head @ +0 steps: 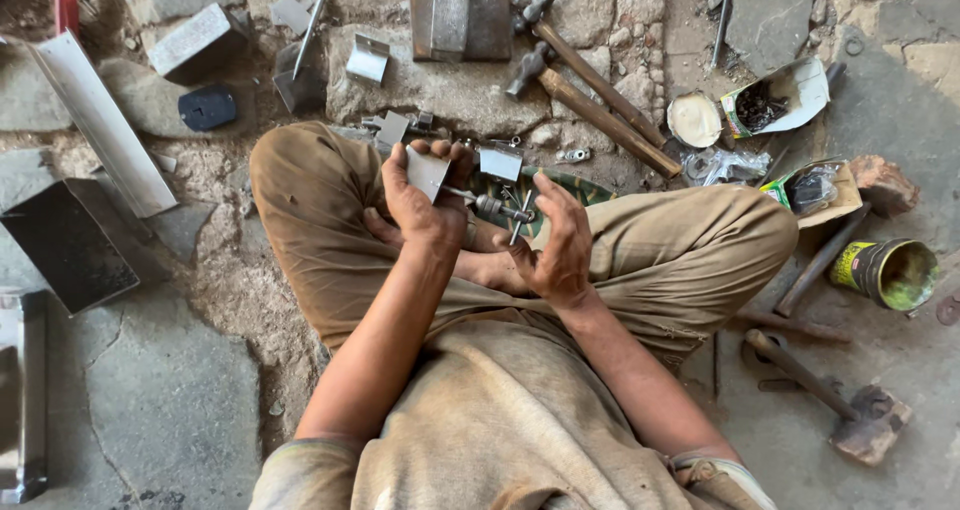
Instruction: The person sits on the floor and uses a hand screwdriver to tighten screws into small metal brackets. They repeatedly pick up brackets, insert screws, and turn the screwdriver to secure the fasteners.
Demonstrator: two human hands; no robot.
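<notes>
I sit cross-legged on a stone floor. My left hand [425, 195] grips a small bent sheet-metal bracket [428, 173], held up over my lap. A short metal bolt-like part [492, 208] sticks out from the bracket toward my right hand [555, 238]. The right hand's fingers curl around a thin metal pin or nail [520, 218] beside that part. More small brackets [499, 162] lie on the ground just past my knees.
Two wooden-handled hammers [590, 95] lie ahead, beside a metal block [455, 15]. To the right are a yellow-green tin [890, 273], an open packet [780, 100], a round lid [694, 120] and another hammer [835, 402]. At the left lie metal channel pieces [95, 120] and a box [65, 245].
</notes>
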